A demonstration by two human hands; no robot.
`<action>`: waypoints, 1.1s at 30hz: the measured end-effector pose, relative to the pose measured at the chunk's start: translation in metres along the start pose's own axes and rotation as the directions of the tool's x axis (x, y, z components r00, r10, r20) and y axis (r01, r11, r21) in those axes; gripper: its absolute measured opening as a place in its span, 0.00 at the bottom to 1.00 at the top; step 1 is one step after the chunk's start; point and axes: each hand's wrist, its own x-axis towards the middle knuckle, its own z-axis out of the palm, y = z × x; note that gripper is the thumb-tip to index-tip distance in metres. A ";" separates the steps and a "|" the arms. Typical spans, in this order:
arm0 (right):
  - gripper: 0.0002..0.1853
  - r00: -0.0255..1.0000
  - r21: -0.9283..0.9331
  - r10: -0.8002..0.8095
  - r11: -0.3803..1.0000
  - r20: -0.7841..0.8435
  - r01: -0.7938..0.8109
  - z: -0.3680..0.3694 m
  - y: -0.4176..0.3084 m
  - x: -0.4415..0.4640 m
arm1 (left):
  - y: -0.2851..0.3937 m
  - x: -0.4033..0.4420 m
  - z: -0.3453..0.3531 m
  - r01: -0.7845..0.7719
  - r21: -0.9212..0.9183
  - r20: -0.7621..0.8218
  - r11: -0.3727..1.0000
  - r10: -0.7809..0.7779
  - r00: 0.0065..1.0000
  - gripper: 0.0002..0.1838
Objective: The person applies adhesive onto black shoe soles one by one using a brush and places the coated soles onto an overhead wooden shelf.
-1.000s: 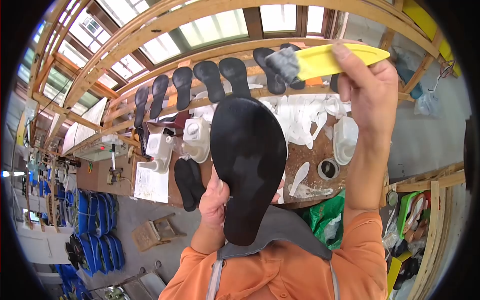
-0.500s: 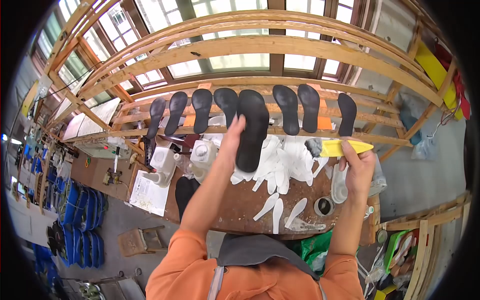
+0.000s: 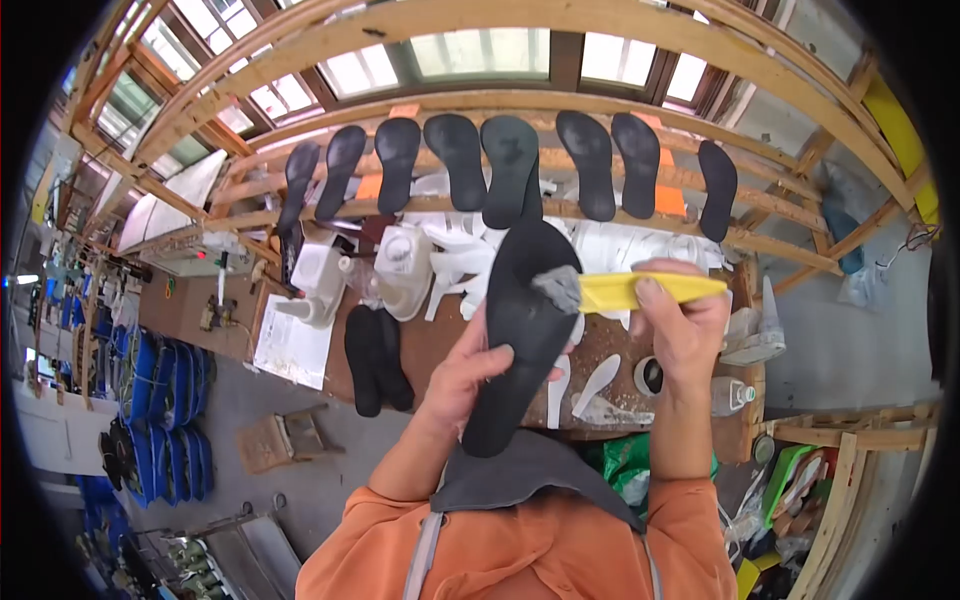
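Note:
A black insole (image 3: 520,345) is held tilted in front of the chest, with my left hand (image 3: 470,375) wrapped round its left edge, thumb on top. My right hand (image 3: 675,315) grips a yellow-handled brush (image 3: 625,291). The brush's grey, matted tip touches the upper right part of the insole. Several black insoles, one of them (image 3: 397,165) near the middle left, lean in a row on the wooden rack (image 3: 570,208). Another pair of black insoles (image 3: 375,362) lies on the brown workbench (image 3: 425,345) to the left.
White plastic jugs (image 3: 403,262), white insole-shaped pieces (image 3: 598,385) and a small round pot (image 3: 649,375) stand or lie on the bench. A clear bottle (image 3: 730,396) is at its right. A wooden stool (image 3: 285,440) and blue racks (image 3: 180,420) are at the lower left.
The insole my left hand held over the rack is now at the rack; my left hand holds another one near the chest. My right hand has brought the brush left onto it.

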 end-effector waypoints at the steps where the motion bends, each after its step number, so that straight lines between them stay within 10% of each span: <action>1: 0.11 0.998 -0.012 -0.033 0.999 0.050 0.034 0.005 -0.003 0.003 | -0.005 -0.004 0.000 0.010 0.007 0.046 1.000 -0.010 0.999 0.38; 7: 0.10 0.985 -0.085 -0.045 0.995 0.168 0.060 0.015 -0.017 0.013 | -0.017 -0.025 -0.009 0.065 -0.009 0.112 0.998 -0.063 0.992 0.40; 11: 0.09 0.987 0.085 -0.121 0.988 -0.103 0.130 0.011 -0.034 0.014 | -0.018 -0.028 -0.009 0.052 -0.038 0.143 0.998 -0.046 0.989 0.40; 14: 0.10 0.976 -0.159 -0.217 0.964 -0.020 0.211 0.021 -0.030 -0.001 | -0.019 -0.031 -0.011 0.035 -0.075 0.168 0.997 -0.022 0.985 0.39; 16: 0.09 0.919 -0.048 -0.206 0.978 -0.335 0.201 0.016 -0.026 0.010 | -0.020 -0.029 -0.010 0.007 -0.117 0.208 0.993 0.018 0.978 0.39; 21: 0.07 0.958 -0.121 -0.269 0.959 -0.100 0.257 0.017 -0.032 -0.036 | -0.017 -0.026 -0.010 0.021 -0.181 0.282 0.983 0.031 0.959 0.38; 26: 0.06 0.881 0.005 -0.302 0.945 -0.364 0.326 0.004 -0.047 -0.018 | -0.014 -0.024 0.000 -0.004 -0.112 0.292 0.994 0.037 0.956 0.39; 28: 0.07 0.875 -0.351 -0.484 0.823 -0.024 0.446 0.009 -0.045 -0.031 | -0.014 -0.028 0.002 -0.012 -0.038 0.253 0.999 0.021 0.967 0.39; 29: 0.09 0.716 -0.382 -0.615 0.606 0.331 0.697 0.012 -0.041 -0.022 | -0.014 -0.029 0.004 -0.017 0.034 0.218 0.999 0.009 0.976 0.39; 33: 0.09 0.500 -0.399 -0.614 0.306 0.611 0.864 0.057 -0.033 -0.045 | -0.012 -0.027 0.010 -0.051 0.197 0.151 0.979 0.021 0.988 0.39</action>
